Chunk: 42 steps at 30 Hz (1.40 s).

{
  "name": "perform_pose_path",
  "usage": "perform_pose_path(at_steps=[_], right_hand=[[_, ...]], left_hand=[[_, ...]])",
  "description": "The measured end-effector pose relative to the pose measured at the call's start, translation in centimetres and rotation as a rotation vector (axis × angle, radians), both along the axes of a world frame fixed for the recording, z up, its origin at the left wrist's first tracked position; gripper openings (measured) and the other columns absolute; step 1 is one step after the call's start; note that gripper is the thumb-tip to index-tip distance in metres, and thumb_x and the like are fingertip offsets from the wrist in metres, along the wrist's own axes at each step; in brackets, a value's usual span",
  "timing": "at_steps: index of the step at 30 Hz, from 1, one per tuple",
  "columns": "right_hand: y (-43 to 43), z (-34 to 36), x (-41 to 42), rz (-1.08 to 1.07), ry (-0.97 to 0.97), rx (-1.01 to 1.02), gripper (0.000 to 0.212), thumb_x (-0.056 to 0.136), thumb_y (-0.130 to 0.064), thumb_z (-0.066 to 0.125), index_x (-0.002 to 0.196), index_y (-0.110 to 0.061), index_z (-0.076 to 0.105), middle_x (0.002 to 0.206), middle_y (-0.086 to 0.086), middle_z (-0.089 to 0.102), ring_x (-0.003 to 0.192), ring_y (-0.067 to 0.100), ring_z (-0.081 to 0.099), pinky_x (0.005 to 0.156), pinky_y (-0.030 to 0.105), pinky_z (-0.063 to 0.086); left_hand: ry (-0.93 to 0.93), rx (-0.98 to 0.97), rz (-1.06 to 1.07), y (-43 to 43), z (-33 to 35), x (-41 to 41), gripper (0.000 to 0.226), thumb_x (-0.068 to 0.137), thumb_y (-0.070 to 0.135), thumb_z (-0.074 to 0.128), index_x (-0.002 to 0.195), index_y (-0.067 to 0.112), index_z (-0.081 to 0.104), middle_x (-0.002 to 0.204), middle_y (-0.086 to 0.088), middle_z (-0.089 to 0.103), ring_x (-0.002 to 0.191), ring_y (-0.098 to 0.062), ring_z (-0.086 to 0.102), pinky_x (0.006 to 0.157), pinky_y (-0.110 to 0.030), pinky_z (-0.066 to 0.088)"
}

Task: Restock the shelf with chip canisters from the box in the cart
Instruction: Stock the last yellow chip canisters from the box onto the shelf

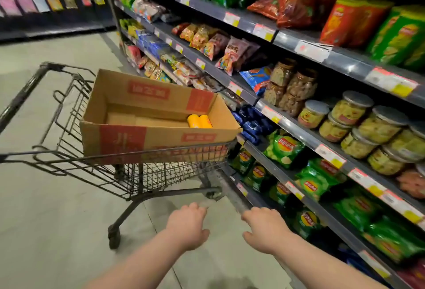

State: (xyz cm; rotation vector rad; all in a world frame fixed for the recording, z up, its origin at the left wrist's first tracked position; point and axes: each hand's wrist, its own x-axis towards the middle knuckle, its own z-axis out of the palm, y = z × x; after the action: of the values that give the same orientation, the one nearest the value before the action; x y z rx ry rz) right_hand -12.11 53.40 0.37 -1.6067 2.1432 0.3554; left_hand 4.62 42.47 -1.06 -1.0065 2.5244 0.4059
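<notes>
Left hand point(187, 226) and right hand point(264, 229) hung empty, relaxed; each would best grip one yellow cylindrical chip canister point(194, 121) (lying flat).

Two yellow canisters point(199, 121) lie in box point(124, 141) on cart point(161, 173); left hand point(187, 226), right hand point(264, 229) empty, beside shelf point(299, 131).

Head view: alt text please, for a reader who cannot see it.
An empty left hand and right hand reach toward a wire cart holding an open cardboard box with two yellow chip canisters inside. Snack shelves stand right of the cart.
</notes>
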Motion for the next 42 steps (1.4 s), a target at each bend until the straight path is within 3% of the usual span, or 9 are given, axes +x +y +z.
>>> perform_pose_path(at_steps=[9,22,26,31,42], right_hand=[[-10.7,-1.6,-4.9,0.143,-0.062,-0.014,0.047,0.088,-0.038,0.046,0.133,-0.025,0.047,0.132,0.003,0.052,0.122,0.026,0.047,0.101,0.037,0.038],[-23.2,-0.2,-19.6,0.163,-0.072,-0.044,0.036,0.089,-0.039,0.048,0.121,-0.023,0.052,0.122,0.004,0.054,0.117,0.027,0.050,0.096,0.038,0.038],[-26.6,-0.7,-20.6,0.181,-0.129,-0.061,0.031,0.090,-0.039,0.047,0.115,-0.022,0.053,0.118,0.004,0.055,0.112,0.028,0.051,0.091,0.038,0.040],[-31.3,-1.6,-21.0,0.168,-0.155,-0.045,0.043,0.093,-0.041,0.046,0.131,-0.022,0.047,0.129,0.002,0.052,0.119,0.025,0.049,0.100,0.039,0.040],[-43.8,-5.7,-21.1,0.087,-0.116,0.116,0.041,0.094,-0.038,0.048,0.131,-0.020,0.046,0.129,0.004,0.052,0.118,0.026,0.050,0.099,0.040,0.041]], left_hand=[[-0.055,-0.008,0.165,-8.1,-0.9,-2.2,0.046,0.088,0.042,0.048,0.126,0.016,0.047,0.126,-0.006,0.048,0.117,-0.027,0.048,0.095,-0.039,0.044],[-0.035,-0.058,0.199,-18.3,1.4,-17.4,0.044,0.090,0.040,0.049,0.127,0.017,0.046,0.125,-0.006,0.048,0.118,-0.027,0.048,0.094,-0.040,0.043],[-0.048,-0.069,0.253,-21.2,1.3,-17.7,0.046,0.090,0.041,0.048,0.129,0.018,0.045,0.125,-0.005,0.049,0.117,-0.026,0.048,0.093,-0.040,0.044],[0.008,-0.061,0.306,-25.7,-0.3,-17.4,0.048,0.089,0.045,0.050,0.129,0.019,0.047,0.127,-0.002,0.048,0.116,-0.023,0.049,0.094,-0.037,0.046],[-0.051,0.100,0.232,-40.1,-5.9,-18.2,0.052,0.088,0.045,0.052,0.132,0.020,0.044,0.134,-0.004,0.044,0.122,-0.026,0.045,0.097,-0.039,0.044]])
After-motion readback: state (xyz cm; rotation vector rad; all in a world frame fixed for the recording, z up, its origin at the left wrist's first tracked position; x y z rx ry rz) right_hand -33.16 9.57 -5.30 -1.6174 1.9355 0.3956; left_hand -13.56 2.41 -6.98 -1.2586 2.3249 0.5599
